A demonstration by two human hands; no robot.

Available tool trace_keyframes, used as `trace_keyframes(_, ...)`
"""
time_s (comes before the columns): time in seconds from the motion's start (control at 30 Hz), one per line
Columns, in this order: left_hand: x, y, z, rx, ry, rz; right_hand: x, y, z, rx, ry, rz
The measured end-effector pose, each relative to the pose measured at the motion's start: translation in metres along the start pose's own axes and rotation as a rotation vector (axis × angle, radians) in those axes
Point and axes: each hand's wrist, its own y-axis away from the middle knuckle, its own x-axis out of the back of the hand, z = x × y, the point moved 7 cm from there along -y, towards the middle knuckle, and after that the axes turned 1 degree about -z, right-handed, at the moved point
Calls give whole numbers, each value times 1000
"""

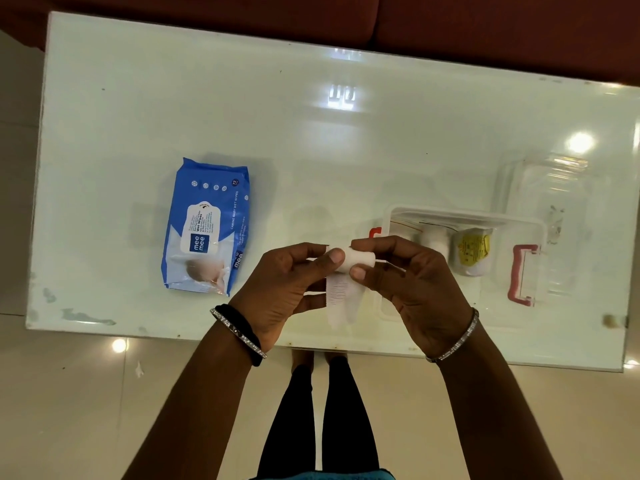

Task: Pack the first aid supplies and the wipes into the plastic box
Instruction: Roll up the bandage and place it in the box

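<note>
Both hands hold a white gauze bandage roll [356,260] above the table's front edge. My left hand [287,289] pinches its left end, and my right hand [412,282] grips the roll itself. A loose tail of gauze [341,299] hangs down between them. The clear plastic box [502,289] with red handles lies open to the right. Inside it are a white cotton roll [434,239], a yellow-labelled packet [472,251] and a clear zip bag [405,225]. The blue pack of wet wipes [207,226] lies flat on the table to the left.
The box's clear lid [550,188] lies behind the box at the right. The glossy white table [277,116] reflects ceiling lights. A red-brown sofa [450,26] runs along its far side. My legs and feet show below the table's near edge.
</note>
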Motion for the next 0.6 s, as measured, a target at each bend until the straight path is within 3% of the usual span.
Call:
trace_keyframes(0.27,-3,-1,1,-39,-33,-61,2,3,11,-135,-68,40)
trace_keyframes(0.6,-4,-2,-7,15,88,11,11,10,7,-1,7,54)
